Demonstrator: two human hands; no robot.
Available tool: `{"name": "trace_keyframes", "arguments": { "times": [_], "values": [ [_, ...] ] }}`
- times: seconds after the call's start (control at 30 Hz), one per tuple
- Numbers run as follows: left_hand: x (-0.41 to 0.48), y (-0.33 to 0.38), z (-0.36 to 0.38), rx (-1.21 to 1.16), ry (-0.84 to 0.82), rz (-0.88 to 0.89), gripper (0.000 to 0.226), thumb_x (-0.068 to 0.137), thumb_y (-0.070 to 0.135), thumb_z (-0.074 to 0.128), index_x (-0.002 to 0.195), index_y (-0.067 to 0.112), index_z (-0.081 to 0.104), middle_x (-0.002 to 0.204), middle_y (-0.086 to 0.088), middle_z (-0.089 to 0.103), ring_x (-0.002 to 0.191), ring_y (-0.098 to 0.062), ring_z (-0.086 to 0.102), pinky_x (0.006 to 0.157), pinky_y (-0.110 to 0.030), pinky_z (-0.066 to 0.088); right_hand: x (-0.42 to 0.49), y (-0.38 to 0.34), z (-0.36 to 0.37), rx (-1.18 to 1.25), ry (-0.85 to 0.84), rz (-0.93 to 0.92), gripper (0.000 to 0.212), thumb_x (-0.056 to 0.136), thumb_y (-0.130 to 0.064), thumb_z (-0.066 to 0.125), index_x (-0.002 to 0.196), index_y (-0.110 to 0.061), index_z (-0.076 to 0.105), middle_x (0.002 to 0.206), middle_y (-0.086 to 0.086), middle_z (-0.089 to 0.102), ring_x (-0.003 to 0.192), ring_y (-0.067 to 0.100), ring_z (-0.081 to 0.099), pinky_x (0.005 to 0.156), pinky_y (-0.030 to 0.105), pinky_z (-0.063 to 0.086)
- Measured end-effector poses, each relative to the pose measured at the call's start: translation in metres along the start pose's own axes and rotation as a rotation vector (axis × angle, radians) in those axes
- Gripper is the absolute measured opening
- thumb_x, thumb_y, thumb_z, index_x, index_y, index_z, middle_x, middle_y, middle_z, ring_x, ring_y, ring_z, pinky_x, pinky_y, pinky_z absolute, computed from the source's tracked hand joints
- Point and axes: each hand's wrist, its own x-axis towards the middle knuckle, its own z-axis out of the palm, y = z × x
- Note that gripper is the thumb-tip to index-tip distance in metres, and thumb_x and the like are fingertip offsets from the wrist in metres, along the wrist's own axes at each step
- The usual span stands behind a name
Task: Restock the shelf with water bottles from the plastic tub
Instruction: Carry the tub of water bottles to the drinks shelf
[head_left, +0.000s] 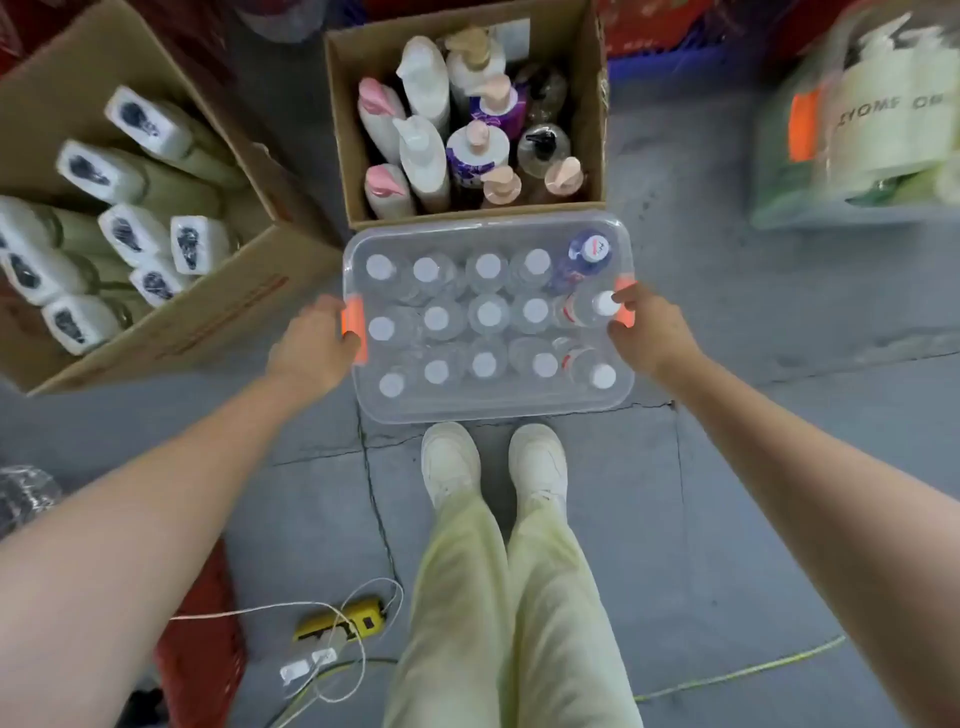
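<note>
tub: clear plastic tub (488, 410) on the grey floor (727, 467), just ahead of the person's white shoes (449, 462), its far edge touching or nearly touching a cardboard box.
bottles: water bottles (488, 314) stand upright in the tub in rows, white caps up; one with a blue label (584, 254) leans in the far right corner.
left hand: left hand (311, 338) sits at the tub's left end, fingers curled around the orange handle (353, 332), thumb on top of it.
right hand: right hand (649, 327) at the tub's right end, fingers bent over the other orange handle (626, 301); fingertips lie just beside the nearest white cap; the grip looks closed, though the handle is mostly hidden.
tub vs fingers: tub lies between the two hands, each end held.
box ahead: cardboard box (595, 130) with pump and squeeze bottles.
box left: larger cardboard box (218, 322) of white-capped bottles.
floor clutter: yellow power strip (345, 621) and cables near the left leg.
far right: blurred clear bin (857, 130), contents unclear.
</note>
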Motion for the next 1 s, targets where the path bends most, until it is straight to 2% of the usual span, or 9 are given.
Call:
{"name": "trace_keyframes", "arguments": {
  "times": [0.1, 0.3, 0.4, 0.5, 0.67, 0.73, 0.83, 0.93, 1.0],
  "values": [
    [0.027, -0.005, 0.022, -0.042, 0.028, -0.072, 0.039, 0.09, 0.015, 0.052, 0.126, 0.004, 0.042, 0.121, -0.022, 0.053, 0.109, -0.039, 0.051, 0.087, -0.046, 0.045, 0.025, 0.012, 0.016, -0.025, 0.05, 0.02, 0.045, 0.091, -0.007, 0.046, 0.136, -0.009, 0.041, 0.133, 0.017, 0.05, 0.119, 0.036, 0.048, 0.086, 0.032, 0.039],
    [0.068, 0.008, 0.059, -0.133, 0.064, -0.235, 0.049, 0.094, 0.015, 0.049, 0.136, 0.002, 0.027, 0.139, -0.02, 0.032, 0.12, -0.036, 0.042, 0.074, -0.034, 0.037, 0.069, 0.03, 0.041, 0.018, 0.15, 0.07, 0.052, 0.091, -0.005, 0.045, 0.141, -0.006, 0.032, 0.139, 0.017, 0.039, 0.129, 0.033, 0.038, 0.101, 0.04, 0.035],
    [0.088, 0.004, 0.07, -0.192, 0.062, -0.306, 0.051, 0.095, 0.017, 0.047, 0.137, 0.003, 0.02, 0.138, -0.02, 0.036, 0.119, -0.038, 0.045, 0.071, -0.038, 0.039, 0.088, 0.039, 0.046, 0.064, 0.208, 0.109, 0.049, 0.089, -0.002, 0.037, 0.138, -0.003, 0.035, 0.136, 0.019, 0.041, 0.125, 0.036, 0.04, 0.1, 0.044, 0.037],
    [0.102, 0.0, 0.078, -0.243, 0.062, -0.359, 0.052, 0.097, 0.019, 0.044, 0.139, 0.002, 0.017, 0.134, -0.02, 0.043, 0.116, -0.037, 0.048, 0.07, -0.036, 0.036, 0.104, 0.046, 0.046, 0.106, 0.171, 0.183, 0.052, 0.092, -0.004, 0.037, 0.143, -0.007, 0.028, 0.141, 0.018, 0.039, 0.128, 0.035, 0.04, 0.1, 0.04, 0.035],
    [0.121, -0.005, 0.083, -0.307, 0.079, -0.458, 0.055, 0.092, 0.021, 0.051, 0.136, 0.003, 0.023, 0.133, -0.017, 0.045, 0.119, -0.035, 0.047, 0.086, -0.038, 0.036, 0.122, 0.051, 0.053, 0.162, 0.084, 0.252, 0.047, 0.092, -0.009, 0.048, 0.136, -0.002, 0.034, 0.134, 0.019, 0.048, 0.12, 0.035, 0.048, 0.083, 0.032, 0.037],
    [0.127, -0.01, 0.085, -0.332, 0.063, -0.49, 0.059, 0.089, 0.022, 0.057, 0.136, 0.003, 0.028, 0.136, -0.018, 0.043, 0.121, -0.034, 0.046, 0.088, -0.037, 0.038, 0.124, 0.05, 0.053, 0.137, 0.103, 0.264, 0.049, 0.089, -0.01, 0.055, 0.133, -0.001, 0.037, 0.136, 0.02, 0.041, 0.118, 0.036, 0.049, 0.088, 0.034, 0.039],
    [0.13, -0.019, 0.081, -0.233, 0.079, -0.507, 0.049, 0.083, 0.024, 0.063, 0.125, 0.003, 0.05, 0.13, -0.022, 0.049, 0.119, -0.035, 0.048, 0.089, -0.039, 0.044, 0.125, 0.05, 0.05, 0.099, 0.143, 0.291, 0.046, 0.088, -0.01, 0.056, 0.13, 0.0, 0.041, 0.137, 0.019, 0.033, 0.111, 0.038, 0.051, 0.095, 0.038, 0.041],
    [0.124, -0.028, 0.074, -0.281, 0.114, -0.471, 0.038, 0.079, 0.019, 0.063, 0.116, 0.01, 0.062, 0.121, -0.019, 0.057, 0.122, -0.032, 0.048, 0.092, -0.039, 0.048, 0.122, 0.049, 0.049, 0.137, 0.175, 0.3, 0.039, 0.087, -0.009, 0.055, 0.123, 0.002, 0.042, 0.131, 0.019, 0.041, 0.109, 0.036, 0.051, 0.082, 0.034, 0.042],
    [0.119, -0.03, 0.07, -0.391, 0.102, -0.481, 0.046, 0.075, 0.018, 0.061, 0.12, 0.018, 0.06, 0.12, -0.01, 0.06, 0.117, -0.027, 0.052, 0.092, -0.037, 0.049, 0.118, 0.048, 0.051, 0.235, 0.182, 0.33, 0.035, 0.088, -0.006, 0.053, 0.12, -0.001, 0.038, 0.121, 0.016, 0.048, 0.105, 0.031, 0.051, 0.075, 0.032, 0.038]
  ]
}}
